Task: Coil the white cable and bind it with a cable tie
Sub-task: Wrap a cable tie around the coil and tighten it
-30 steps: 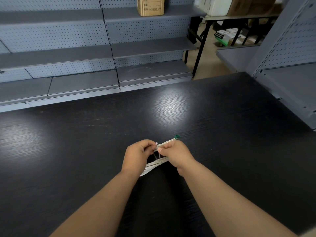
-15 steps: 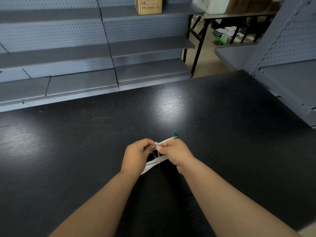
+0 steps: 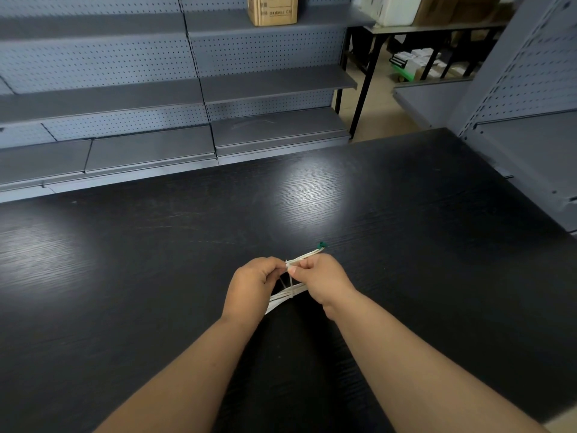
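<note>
From the head camera, both hands meet over the near middle of the black desk (image 3: 156, 276), forearms reaching in from the desk's near edge. The white cable (image 3: 282, 299) is gathered into a slim bundle of several strands and held between the hands just above the desk top. It slants from under the left hand (image 3: 254, 284) up past the right hand (image 3: 321, 279), and a small green end (image 3: 322, 244) sticks out toward the desk's far side. A thin white cable tie (image 3: 291, 281) loops round the strands in the gap between the hands. The left hand's fingers are curled and pinch the tie's upper end. The right hand's thumb and fingers are curled round the bundle and pinch it right beside that spot, so the fingertips of the two hands nearly touch. Beyond the desk's far edge stands grey perforated shelving (image 3: 265, 85), with a cardboard box (image 3: 272, 9) on an upper shelf.
</note>
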